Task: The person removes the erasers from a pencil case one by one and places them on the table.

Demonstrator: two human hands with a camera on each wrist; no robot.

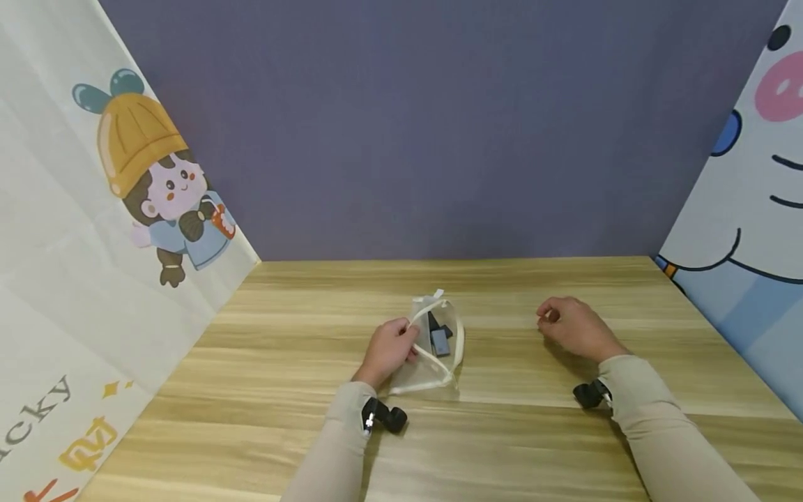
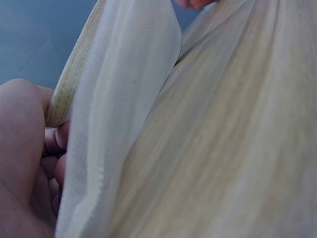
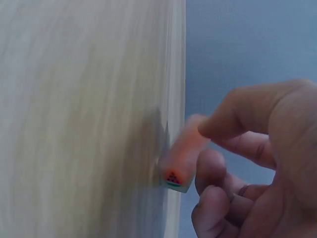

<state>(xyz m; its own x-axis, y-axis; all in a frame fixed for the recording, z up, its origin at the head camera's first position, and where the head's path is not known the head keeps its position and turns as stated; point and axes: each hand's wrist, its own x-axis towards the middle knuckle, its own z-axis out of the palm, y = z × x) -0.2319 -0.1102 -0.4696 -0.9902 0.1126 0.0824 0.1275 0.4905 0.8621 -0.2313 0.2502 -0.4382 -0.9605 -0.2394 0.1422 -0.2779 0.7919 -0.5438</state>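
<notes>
My left hand (image 1: 385,351) grips the edge of a sheer mesh pouch (image 1: 422,377) with cream trim, its mouth spread wide. Inside the pouch lie a grey block (image 1: 440,343) and some dark pieces (image 1: 433,322). In the left wrist view, the fingers curl behind the pale mesh (image 2: 124,89) at its trim band (image 2: 79,64). To the right of the pouch, my right hand (image 1: 577,326) is raised over the table. Thumb and finger pinch a small orange-pink piece (image 3: 185,148) bearing a watermelon print, blurred in the right wrist view and hidden in the head view.
The wood-grain table (image 1: 502,439) meets a plain blue-grey wall (image 1: 439,139) at the back. Cartoon-printed panels stand on the left (image 1: 50,209) and right (image 1: 753,230). A small black camera (image 1: 590,394) is strapped on the right wrist, another (image 1: 394,420) on the left.
</notes>
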